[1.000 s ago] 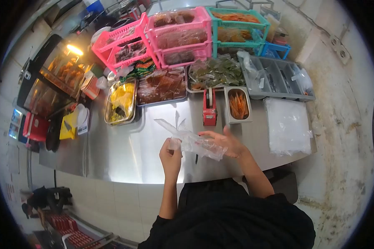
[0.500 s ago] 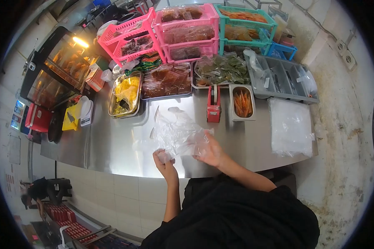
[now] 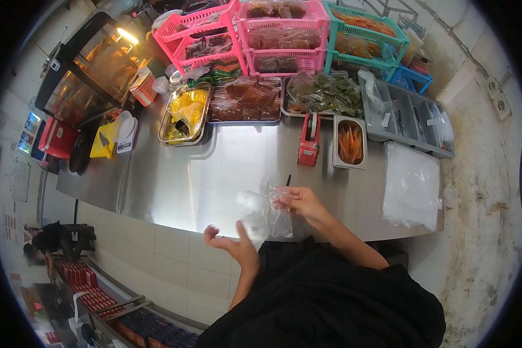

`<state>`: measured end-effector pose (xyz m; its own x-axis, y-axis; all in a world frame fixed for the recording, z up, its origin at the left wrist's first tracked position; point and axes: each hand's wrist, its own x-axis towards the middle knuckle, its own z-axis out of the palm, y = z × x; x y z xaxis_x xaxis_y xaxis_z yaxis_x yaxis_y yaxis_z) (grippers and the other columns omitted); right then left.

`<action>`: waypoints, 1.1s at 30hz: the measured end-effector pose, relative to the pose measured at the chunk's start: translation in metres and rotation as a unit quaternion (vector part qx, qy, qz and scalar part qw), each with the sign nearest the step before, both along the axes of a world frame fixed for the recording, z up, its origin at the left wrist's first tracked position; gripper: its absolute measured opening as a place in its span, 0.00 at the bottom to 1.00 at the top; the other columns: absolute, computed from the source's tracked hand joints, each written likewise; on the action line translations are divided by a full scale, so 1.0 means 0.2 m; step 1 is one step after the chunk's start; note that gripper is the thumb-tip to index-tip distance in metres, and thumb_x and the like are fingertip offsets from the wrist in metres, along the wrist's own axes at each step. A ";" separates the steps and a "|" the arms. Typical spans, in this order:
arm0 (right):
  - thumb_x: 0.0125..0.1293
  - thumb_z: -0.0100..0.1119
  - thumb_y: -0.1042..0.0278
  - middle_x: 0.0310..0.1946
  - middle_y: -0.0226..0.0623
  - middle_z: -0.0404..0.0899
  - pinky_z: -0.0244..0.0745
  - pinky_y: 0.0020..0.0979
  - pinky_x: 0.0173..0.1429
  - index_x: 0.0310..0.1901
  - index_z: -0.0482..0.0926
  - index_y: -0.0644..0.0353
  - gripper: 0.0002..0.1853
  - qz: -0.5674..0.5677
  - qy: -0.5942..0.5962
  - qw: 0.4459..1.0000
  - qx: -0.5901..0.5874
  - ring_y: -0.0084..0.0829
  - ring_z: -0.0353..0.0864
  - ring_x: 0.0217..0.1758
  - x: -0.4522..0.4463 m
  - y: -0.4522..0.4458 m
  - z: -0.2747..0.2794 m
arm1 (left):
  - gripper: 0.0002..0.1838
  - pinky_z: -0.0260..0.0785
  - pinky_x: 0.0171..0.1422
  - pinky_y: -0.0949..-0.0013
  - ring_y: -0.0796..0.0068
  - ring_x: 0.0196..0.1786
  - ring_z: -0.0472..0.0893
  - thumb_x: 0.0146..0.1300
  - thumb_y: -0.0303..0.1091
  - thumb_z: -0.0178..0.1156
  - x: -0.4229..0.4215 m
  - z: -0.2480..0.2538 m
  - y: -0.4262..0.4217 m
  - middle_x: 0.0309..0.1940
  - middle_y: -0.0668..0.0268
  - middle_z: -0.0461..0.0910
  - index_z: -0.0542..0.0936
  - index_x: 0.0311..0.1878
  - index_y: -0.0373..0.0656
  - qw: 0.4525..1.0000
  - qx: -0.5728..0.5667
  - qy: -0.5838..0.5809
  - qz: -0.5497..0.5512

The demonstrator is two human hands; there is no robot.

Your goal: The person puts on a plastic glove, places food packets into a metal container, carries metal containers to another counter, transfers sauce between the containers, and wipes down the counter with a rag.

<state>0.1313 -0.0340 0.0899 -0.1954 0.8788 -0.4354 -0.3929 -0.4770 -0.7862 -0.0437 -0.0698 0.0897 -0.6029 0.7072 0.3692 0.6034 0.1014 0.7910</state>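
A clear plastic bag (image 3: 277, 217) hangs from my right hand (image 3: 300, 202), whose fingers pinch its upper part. It dangles at the front edge of the steel table (image 3: 156, 191). To the left of the bag is my left hand (image 3: 235, 245), thumb and fingers apart and holding nothing. A thin dark stick-like thing (image 3: 289, 180) shows just above my right fingers; I cannot tell what it is. Beyond my right hand stand a red tape dispenser (image 3: 308, 149) and a steel container (image 3: 349, 142) of orange strips.
A stack of clear bags (image 3: 413, 185) lies at the right. Along the back are a tray of yellow food (image 3: 187, 113), brown sauce packets (image 3: 246, 100), leafy green packets (image 3: 325, 95), a grey divided box (image 3: 409, 116) and pink baskets (image 3: 284, 39). A person (image 3: 55, 240) bends at far left.
My left hand has let go of the plastic and opened. My right hand has drawn the bag back toward my body, and the bag now hangs narrower. The view has shifted slightly.
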 end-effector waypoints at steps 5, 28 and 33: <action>0.57 0.59 0.74 0.28 0.30 0.76 0.68 0.17 0.32 0.51 0.69 0.64 0.19 -0.061 0.035 0.996 0.048 0.17 0.74 0.30 -0.04 -0.03 0.02 | 0.18 0.64 0.33 0.72 0.74 0.27 0.70 0.49 0.37 0.66 0.19 0.20 0.09 0.23 0.65 0.69 0.68 0.34 0.37 0.889 -0.156 -0.144 -0.407; 0.53 0.63 0.73 0.26 0.22 0.73 0.64 0.14 0.31 0.42 0.71 0.57 0.15 -0.105 0.045 0.992 0.056 0.11 0.70 0.28 0.15 -0.16 0.15 | 0.07 0.53 0.32 0.84 0.90 0.28 0.63 0.62 0.37 0.53 0.29 0.04 0.14 0.24 0.79 0.66 0.71 0.34 0.44 0.653 -0.221 -0.486 -0.536; 0.50 0.65 0.74 0.23 0.23 0.72 0.60 0.15 0.28 0.38 0.69 0.57 0.15 -0.158 0.036 0.985 0.064 0.12 0.66 0.24 0.13 -0.16 0.16 | 0.08 0.53 0.33 0.84 0.90 0.30 0.63 0.64 0.38 0.52 0.30 -0.01 0.12 0.26 0.78 0.66 0.70 0.36 0.45 0.652 -0.186 -0.506 -0.533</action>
